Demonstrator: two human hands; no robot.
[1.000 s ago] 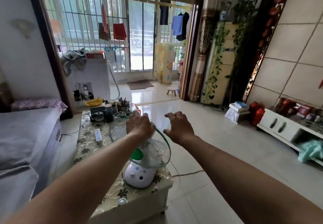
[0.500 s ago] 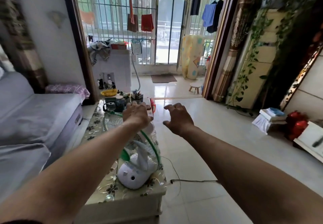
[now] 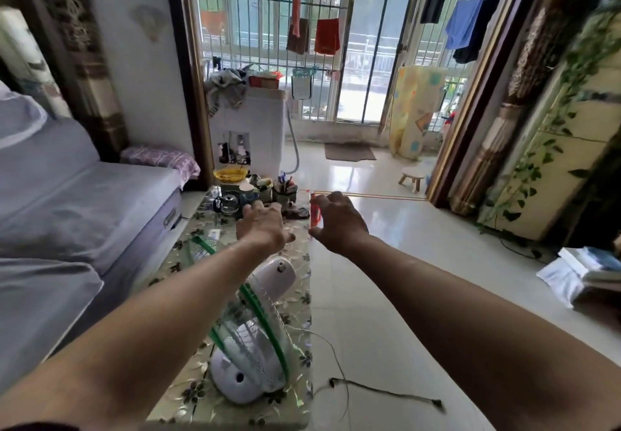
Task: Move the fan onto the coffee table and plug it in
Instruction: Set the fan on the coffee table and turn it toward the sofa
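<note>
The fan (image 3: 250,333) is standing on the coffee table (image 3: 292,296), near its close end and right-hand edge, with its white base toward the camera and its green-rimmed cage tilting away; so the first half of the task looks to be done. A thin cord (image 3: 379,388) is trailing off the table edge and lying loose across the tiled floor (image 3: 386,296), ending in a dark tip that is blurred, so whether that tip is the plug cannot be told; no socket is showing anywhere in view, and I judge the plugging-in to be still ahead. The left hand (image 3: 263,227) is hovering over the table beyond the fan's top, clear of it, fingers loosely spread and curling down, gripping nothing. The right hand (image 3: 337,222) is hanging just off the table's right edge, fingers likewise apart and slightly hooked, empty, with a red item (image 3: 315,212) showing just beside it on the table. Further along the table a glass pot (image 3: 228,203), a cup of pens (image 3: 284,192) and a yellow bowl (image 3: 230,174) are crowding the far end, well apart from the fan. A grey sofa (image 3: 84,195) is running along the left, and a barred balcony door is standing open beyond. What seems to be remaining is picking up the cord's free end from the floor and taking it to an outlet, wherever that is.
</note>
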